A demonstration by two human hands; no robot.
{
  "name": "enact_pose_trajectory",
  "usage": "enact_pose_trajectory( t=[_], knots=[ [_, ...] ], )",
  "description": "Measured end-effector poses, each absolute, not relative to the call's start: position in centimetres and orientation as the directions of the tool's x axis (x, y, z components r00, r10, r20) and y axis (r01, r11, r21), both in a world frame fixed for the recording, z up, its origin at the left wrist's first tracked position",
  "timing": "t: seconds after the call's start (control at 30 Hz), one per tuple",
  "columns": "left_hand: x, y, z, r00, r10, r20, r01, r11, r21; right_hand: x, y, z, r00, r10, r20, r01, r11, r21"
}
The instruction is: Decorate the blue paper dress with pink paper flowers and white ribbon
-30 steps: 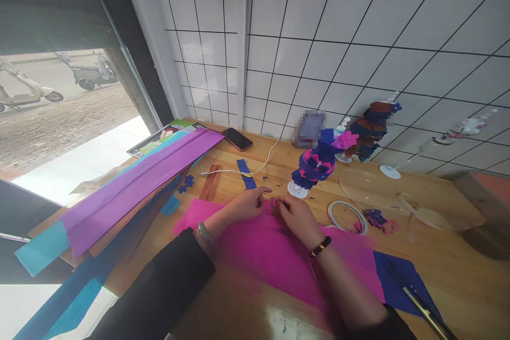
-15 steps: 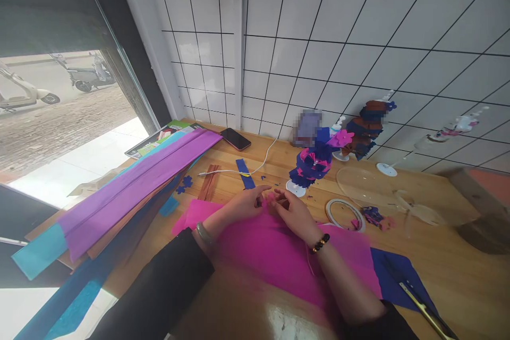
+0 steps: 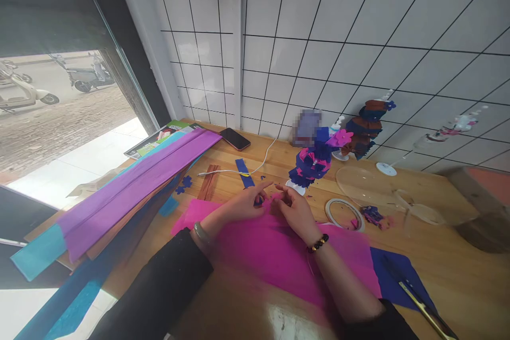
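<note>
A large sheet of bright pink crepe paper lies across the front of the wooden table, under my forearms. My left hand is over its far edge, thumb and fingers pinched on a bit of pink paper and index finger stretched out. Facing it, my right hand pinches the pink paper from the other side, its fingertips close to the left ones. The small pink part between my hands is partly hidden by the fingers. Beyond them stands a blue and pink paper-dressed figure on a white base.
Long purple paper with blue and brown strips lies at left. Near the wall are a phone and a white cable. To the right are a tape roll, scissors on dark blue paper and a brown-blue figure.
My fingers have shifted slightly around the pink paper, the index fingers now straighter and pointing toward each other. The pink paper between them shows less. Things on the table stay put.
</note>
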State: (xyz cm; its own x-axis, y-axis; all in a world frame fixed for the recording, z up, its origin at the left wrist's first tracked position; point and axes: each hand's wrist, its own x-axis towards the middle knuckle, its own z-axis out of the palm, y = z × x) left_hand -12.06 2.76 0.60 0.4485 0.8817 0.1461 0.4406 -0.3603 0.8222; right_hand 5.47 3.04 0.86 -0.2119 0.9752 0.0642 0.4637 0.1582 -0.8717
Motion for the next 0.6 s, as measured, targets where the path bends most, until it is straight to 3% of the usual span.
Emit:
enact_pose_trajectory(
  t=[0.33,0.6],
  knots=[
    [-11.1,3.0,-0.3,0.376,0.92,0.113,0.232,-0.211,0.95,4.9,2.6,1.6,-0.204,0.978,0.033,0.388,0.112,-0.915],
    [-11.1,3.0,-0.4,0.405,0.908,0.108,0.153,-0.184,0.971,5.2,2.9,0.7,-0.196,0.98,0.015,0.361,0.086,-0.929]
  ],
)
